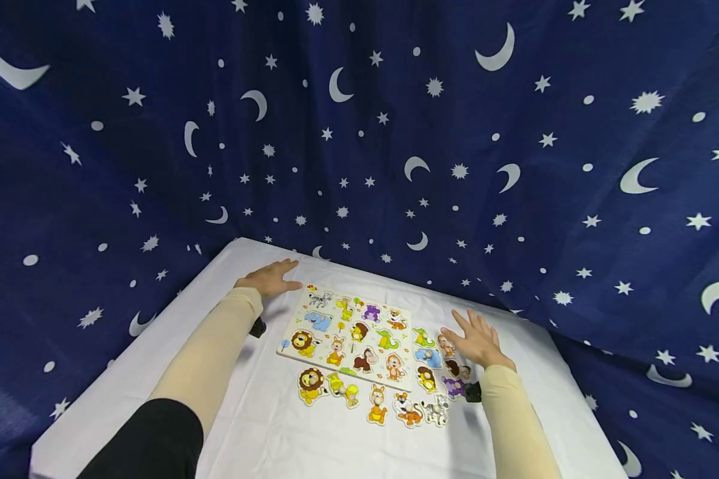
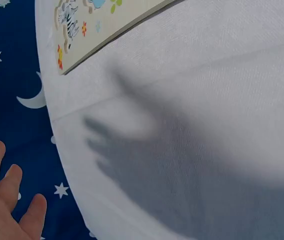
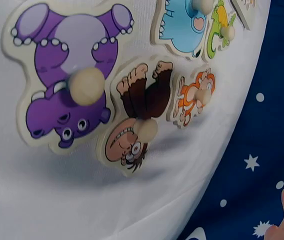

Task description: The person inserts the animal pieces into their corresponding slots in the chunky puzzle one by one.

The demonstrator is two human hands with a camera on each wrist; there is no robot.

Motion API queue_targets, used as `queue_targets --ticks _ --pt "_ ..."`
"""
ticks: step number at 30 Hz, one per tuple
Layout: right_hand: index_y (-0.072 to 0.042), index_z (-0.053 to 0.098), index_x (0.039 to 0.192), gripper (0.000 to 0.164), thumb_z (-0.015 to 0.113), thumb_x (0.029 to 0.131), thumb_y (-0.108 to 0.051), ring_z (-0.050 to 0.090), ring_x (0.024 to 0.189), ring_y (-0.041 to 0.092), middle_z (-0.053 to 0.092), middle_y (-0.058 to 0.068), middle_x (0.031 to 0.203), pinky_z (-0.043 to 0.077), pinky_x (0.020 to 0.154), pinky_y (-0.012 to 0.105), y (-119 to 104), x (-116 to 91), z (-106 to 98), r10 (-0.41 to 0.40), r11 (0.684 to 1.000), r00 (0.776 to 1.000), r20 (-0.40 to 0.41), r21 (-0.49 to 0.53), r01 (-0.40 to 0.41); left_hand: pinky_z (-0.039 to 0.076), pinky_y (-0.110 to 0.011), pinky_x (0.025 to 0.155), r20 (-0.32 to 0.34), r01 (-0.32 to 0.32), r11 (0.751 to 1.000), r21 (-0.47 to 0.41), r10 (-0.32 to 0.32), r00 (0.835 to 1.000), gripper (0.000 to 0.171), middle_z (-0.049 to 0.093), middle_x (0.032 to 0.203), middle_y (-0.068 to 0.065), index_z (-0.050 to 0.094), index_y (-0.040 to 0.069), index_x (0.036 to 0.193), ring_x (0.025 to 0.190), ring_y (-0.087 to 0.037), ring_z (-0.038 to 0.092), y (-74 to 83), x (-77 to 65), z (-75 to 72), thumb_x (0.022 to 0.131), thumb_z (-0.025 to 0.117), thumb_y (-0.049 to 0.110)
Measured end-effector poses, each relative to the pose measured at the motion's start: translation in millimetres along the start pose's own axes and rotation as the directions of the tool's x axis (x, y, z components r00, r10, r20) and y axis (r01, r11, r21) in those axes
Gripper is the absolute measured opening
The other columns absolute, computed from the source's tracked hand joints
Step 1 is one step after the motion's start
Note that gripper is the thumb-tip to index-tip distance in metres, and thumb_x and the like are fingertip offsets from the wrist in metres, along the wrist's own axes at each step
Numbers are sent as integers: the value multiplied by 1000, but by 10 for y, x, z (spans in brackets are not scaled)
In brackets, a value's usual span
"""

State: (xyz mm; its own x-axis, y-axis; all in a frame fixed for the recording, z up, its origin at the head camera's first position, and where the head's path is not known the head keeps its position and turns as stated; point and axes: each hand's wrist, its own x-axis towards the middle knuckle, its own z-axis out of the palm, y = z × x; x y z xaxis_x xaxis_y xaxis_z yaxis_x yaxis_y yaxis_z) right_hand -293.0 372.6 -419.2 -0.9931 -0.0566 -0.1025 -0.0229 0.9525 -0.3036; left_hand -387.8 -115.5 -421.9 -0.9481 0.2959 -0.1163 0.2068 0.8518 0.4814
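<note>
Both hands were empty, fingers loosely spread. The left hand (image 1: pixel 268 279) hovered off the far-left corner of the puzzle board (image 1: pixel 349 340), its thumb near that corner, its shadow falling on the tabletop (image 1: pixel 275 426). The right hand (image 1: pixel 478 340) was poised over the right side, beside the loose knobbed pieces.

The relation that mattered was there: the monkey piece (image 1: pixel 446 344) lay just left of the right hand, with the ape piece (image 3: pixel 144 102) and hippo piece (image 3: pixel 72 55) nearer the person. In the right wrist view the ape stretched diagonally, feet high and head low — the hippo, too, showed its head lowest.

The board's long axis ran left to right, its right end slanting toward the person. Along its near edge lay lion (image 1: pixel 311 386), giraffe (image 1: pixel 343 390), kangaroo (image 1: pixel 377 404), tiger (image 1: pixel 408 409) and zebra (image 1: pixel 437 410) pieces. Most pieces sat nearer the right hand; the lion looked closer to the left.
</note>
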Motion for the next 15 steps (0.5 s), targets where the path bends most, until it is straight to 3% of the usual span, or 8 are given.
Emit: queue_targets --ticks 10,15 --pt "-9 23 159 81 40 99 -62 -2 150 53 4 29 165 -4 118 71 6 27 39 -3 1000 1000 -13 9 3 21 -59 122 22 -13 1000 -12 13 1000 73 18 168 -12 24 19 160 153 -39 20 47 -15 19 100 52 48" --pt "-8 23 159 82 42 99 -61 0 150 53 6 30 164 -4 118 71 -7 32 42 -8 1000 1000 -21 22 8 26 -59 121 45 5 1000 -20 -4 999 70 29 164 -15 31 19 158 150 -40 27 75 -37 23 99 56 45"
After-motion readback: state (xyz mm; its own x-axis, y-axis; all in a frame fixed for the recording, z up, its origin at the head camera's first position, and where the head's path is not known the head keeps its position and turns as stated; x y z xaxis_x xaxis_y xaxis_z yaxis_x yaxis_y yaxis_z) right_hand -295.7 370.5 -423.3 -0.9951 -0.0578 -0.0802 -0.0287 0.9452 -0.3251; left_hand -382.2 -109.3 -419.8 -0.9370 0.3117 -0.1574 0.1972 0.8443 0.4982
